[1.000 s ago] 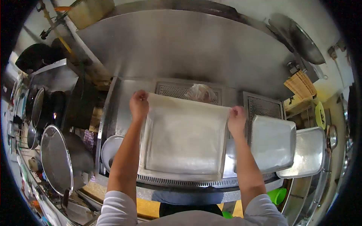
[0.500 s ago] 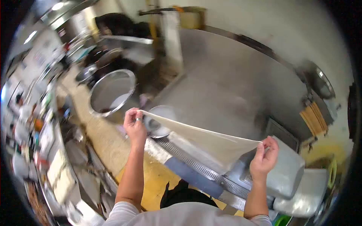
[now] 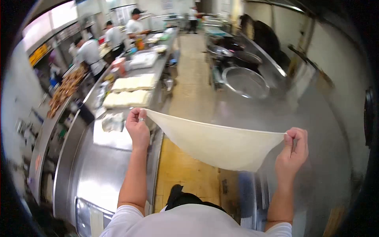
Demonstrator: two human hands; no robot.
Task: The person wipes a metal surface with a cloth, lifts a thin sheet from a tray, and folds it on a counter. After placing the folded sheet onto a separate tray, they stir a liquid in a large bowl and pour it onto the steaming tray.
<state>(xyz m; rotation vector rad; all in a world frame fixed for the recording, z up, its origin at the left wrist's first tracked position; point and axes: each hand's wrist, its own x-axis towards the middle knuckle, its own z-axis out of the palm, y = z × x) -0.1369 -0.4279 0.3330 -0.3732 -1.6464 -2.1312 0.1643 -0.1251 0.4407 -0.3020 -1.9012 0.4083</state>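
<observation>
A thin, pale sheet of dough (image 3: 215, 142) hangs in the air between my two hands, sagging in the middle. My left hand (image 3: 137, 128), with a ring on one finger, pinches its left corner. My right hand (image 3: 293, 152) pinches the right corner, slightly lower. The sheet is over the yellow floor of the aisle, between a steel counter (image 3: 89, 173) on my left and the steel cooking station (image 3: 316, 130) on my right.
Stacks of pale sheets (image 3: 128, 91) lie on the left counter, with a white tray (image 3: 144, 60) beyond. A large round pan (image 3: 245, 82) sits on the right station. Several people in white (image 3: 90, 51) work at the far left. The aisle runs ahead.
I have turned left, away from the steamer tray, carrying the sheet lifted off it. The view now faces down the aisle, and the sheet hangs free between my hands.
</observation>
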